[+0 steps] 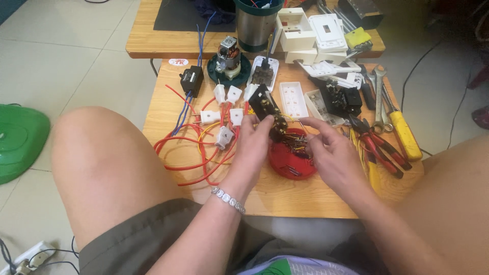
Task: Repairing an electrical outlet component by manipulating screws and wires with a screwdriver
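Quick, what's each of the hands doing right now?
Left hand: closed on a black rectangular switch block.
Right hand: fingers pinched over the round red lid; contents cannot be told.

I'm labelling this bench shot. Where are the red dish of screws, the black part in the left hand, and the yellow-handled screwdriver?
Red dish [290,170], head view: on its bare near rim.
Black part [265,102], head view: on its upper body, above the left hand [253,143].
Yellow-handled screwdriver [406,135], head view: on the middle of its handle.
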